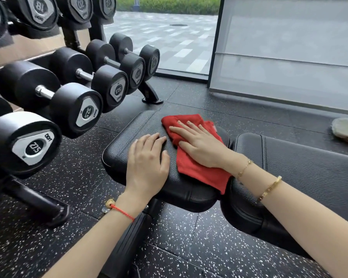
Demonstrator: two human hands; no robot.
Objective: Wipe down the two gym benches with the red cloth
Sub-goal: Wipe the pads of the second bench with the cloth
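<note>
While right hand (199, 145) presses red cloth (197, 167) flat, left hand (147, 159) (fingers straight) rests near seat pad (129, 133) edge.

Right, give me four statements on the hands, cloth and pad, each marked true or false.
1. The right hand presses flat on the cloth. True.
2. The left hand holds the cloth. False: it rests bare on the pad.
3. The cloth lies on the floor. False: it lies on the pad, one corner hanging over the near edge.
4. Dumbbells sit on a rack left of the pad. True.
</note>
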